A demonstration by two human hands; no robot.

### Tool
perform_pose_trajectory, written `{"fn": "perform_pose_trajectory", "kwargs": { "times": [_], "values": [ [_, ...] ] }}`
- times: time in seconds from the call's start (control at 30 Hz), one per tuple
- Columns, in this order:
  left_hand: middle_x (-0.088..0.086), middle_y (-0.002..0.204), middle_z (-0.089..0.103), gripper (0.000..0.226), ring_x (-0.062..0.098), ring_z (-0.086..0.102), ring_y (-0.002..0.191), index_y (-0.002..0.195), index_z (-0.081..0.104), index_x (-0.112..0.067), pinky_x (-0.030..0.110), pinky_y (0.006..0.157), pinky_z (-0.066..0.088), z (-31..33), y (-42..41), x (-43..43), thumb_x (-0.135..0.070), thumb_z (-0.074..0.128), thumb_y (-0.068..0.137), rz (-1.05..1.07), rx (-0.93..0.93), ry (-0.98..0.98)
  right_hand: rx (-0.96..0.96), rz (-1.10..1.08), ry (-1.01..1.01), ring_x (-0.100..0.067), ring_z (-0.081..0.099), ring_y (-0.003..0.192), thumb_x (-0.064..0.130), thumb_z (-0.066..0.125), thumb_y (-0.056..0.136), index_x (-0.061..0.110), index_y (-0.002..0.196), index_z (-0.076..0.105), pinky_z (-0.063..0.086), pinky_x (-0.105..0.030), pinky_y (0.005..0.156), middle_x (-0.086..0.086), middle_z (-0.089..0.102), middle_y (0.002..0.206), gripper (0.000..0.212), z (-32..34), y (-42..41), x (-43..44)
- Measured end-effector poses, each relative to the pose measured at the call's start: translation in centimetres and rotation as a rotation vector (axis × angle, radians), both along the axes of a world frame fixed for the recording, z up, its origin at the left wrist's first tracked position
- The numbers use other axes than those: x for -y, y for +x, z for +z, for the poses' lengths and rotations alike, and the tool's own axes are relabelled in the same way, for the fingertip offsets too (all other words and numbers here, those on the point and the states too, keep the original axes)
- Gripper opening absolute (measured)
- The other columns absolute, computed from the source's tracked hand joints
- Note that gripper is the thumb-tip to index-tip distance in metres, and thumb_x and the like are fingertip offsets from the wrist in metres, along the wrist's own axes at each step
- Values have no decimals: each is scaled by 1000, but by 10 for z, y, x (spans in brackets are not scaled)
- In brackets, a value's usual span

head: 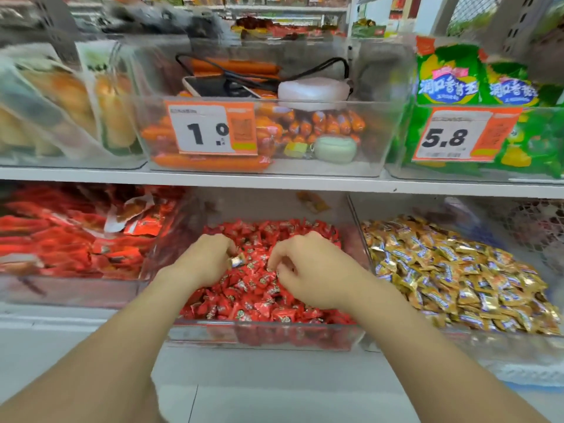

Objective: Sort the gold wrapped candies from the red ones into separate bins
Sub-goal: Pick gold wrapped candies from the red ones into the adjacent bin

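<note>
Head view, as I recorded it from the remote desk.

Item 1: left hand (205, 261), reaching into the middle bin on the lower shelf. Thumb and curled fingers pinched one gold-wrapped candy (237, 260), held just above the red heap.

Item 2: right hand (314, 271), in the same bin, just beside the left. Its fingers (276, 254) were curled downward with the tips among the red wrappers. I could not tell whether they had hold of a piece.

Item 3: red candies (256, 297), a deep heap filling the clear red-candy bin (265, 328), under both hands.

Item 4: gold candies (451, 270), piled in the clear gold-candy bin (476, 340), which stood to the right against the red one.

Item 5: red snack packets (70, 242), in a clear bin to the left on the same shelf.

Item 6: white shelf edge (274, 181), running above the three lower bins.

Item 7: upper middle bin, holding orange sausages (210, 163) and fronted by a price tag reading 1.0 (210, 128). On top lay a phone (213, 87), a black cable (332, 64) and a white case (314, 90). A pale green pouch (335, 148) sat lower, against the front wall.

Item 8: green snack bags (448, 77), in the upper right bin, behind a price tag reading 5.8 (457, 137).

Item 9: upper left bin, with clear-wrapped yellowish packets (61, 102), too blurred to name.
</note>
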State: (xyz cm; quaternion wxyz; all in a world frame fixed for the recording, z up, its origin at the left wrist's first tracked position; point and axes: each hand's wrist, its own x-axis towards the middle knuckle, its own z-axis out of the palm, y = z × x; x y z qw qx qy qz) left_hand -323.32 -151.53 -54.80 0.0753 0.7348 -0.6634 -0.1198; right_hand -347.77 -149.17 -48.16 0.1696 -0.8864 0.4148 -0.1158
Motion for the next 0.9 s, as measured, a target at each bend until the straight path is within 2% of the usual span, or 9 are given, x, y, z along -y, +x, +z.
{"fn": "perform_pose_trajectory", "kwargs": {
  "times": [0.07,0.13,0.27,0.4,0.47,0.6,0.7,0.8,0.9],
  "values": [
    [-1,116,76,24,25,69,113,116,76,-31,39,96,56,-7,1,7,-28,75,92,-73,51,8,-34,-17,20,-15,62,69,24,53,92,33,101,74,61,-42,78,13,60,70,25,-5,9,8],
    [-2,115,74,22,25,68,113,113,76,-36,42,94,58,-7,-4,7,-35,75,91,-75,92,-23,-55,-35,23,-14,63,70,24,54,91,33,99,74,61,-41,78,14,59,67,23,-8,17,14],
    [-6,106,74,10,24,69,105,99,76,-35,41,89,58,-10,-12,8,-36,76,89,-76,120,-57,-83,-81,40,-14,62,70,23,56,93,30,100,74,61,-39,75,13,59,68,20,-13,27,24],
    [-8,104,73,14,22,68,105,108,75,-32,42,91,57,-15,-11,7,-31,72,94,-122,63,-10,-77,-133,36,-18,65,74,21,56,94,27,97,75,61,-40,73,7,63,73,20,-16,29,30],
    [-8,101,74,8,22,67,106,101,75,-30,44,93,56,-16,-12,7,-28,73,94,-131,76,9,-81,-149,40,-20,66,80,22,56,95,27,97,76,61,-40,76,5,64,77,20,-16,29,33],
    [-8,102,72,10,24,64,107,99,67,-31,46,97,48,-7,-18,1,-39,71,96,-102,116,-100,-75,-158,41,-15,65,65,19,57,96,25,97,76,62,-38,71,8,64,68,20,-20,25,35],
    [-14,91,70,9,7,66,87,100,66,-35,35,83,55,13,-29,-12,-36,74,95,-166,-260,-272,58,-183,36,-11,66,60,29,57,104,26,101,73,59,-34,74,3,70,64,17,-16,24,34],
    [-11,79,73,18,7,70,75,95,72,-33,23,71,57,36,-53,-34,-26,84,84,-224,-554,-394,334,-256,250,-13,72,56,38,61,105,20,112,73,60,-33,62,-3,76,68,22,0,20,24],
    [-7,81,76,34,11,73,70,95,71,-29,23,68,59,48,-73,-46,-23,95,72,-163,-801,-426,403,-331,309,-20,73,54,31,69,102,19,99,77,61,-33,58,-4,75,63,15,15,0,9]
  ]
}}
